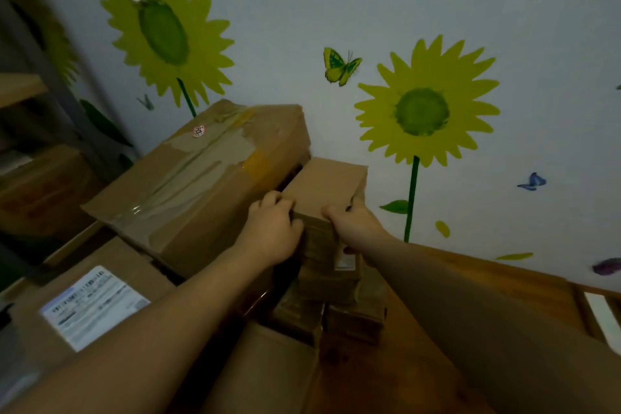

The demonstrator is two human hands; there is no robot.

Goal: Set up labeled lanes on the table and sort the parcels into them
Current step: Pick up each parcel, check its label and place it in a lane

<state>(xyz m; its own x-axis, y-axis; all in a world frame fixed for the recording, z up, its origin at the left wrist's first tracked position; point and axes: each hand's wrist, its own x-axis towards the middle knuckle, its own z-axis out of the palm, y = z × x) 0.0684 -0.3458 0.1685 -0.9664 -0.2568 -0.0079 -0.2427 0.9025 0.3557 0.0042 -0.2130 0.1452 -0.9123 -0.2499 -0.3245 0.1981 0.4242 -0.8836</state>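
Note:
A small brown cardboard parcel (327, 183) tops a stack of several small parcels (331, 282) near the wall. My left hand (274, 228) grips the top parcel's left side with curled fingers. My right hand (353, 222) grips its right side, thumb over the top edge. A large taped carton (201, 175) sits just left of the stack, resting on other boxes. Lower left lies a box with a white shipping label (92, 306).
The wooden table (420, 346) runs to the right along a wall with sunflower and butterfly decals. Another brown box (268, 370) stands in front of the stack. Shelving with more boxes (40, 185) fills the far left. A white sheet (605, 316) lies at the right edge.

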